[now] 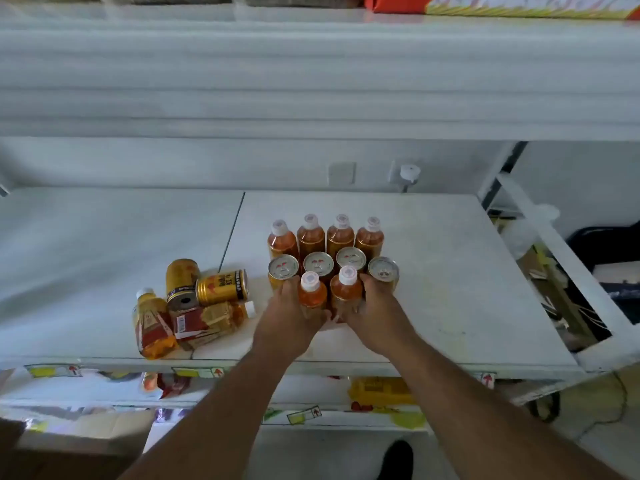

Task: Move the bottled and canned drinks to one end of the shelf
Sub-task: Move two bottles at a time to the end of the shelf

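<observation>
Both hands cup the two front bottles (327, 292) of an upright cluster near the shelf (467, 306) front edge, right of its middle seam: left hand (289, 315) around one, right hand (372, 311) around the other. Cans (332, 266) stand just behind. Toppled drinks (194, 306) lie at the front edge, left of the seam. Full bottles look heavy, smooth and top-heavy; I judge a low grip on the body safest.

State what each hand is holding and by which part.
The left hand grips the front-left orange bottle around its lower body; the right hand grips the front-right orange bottle the same way.
</observation>
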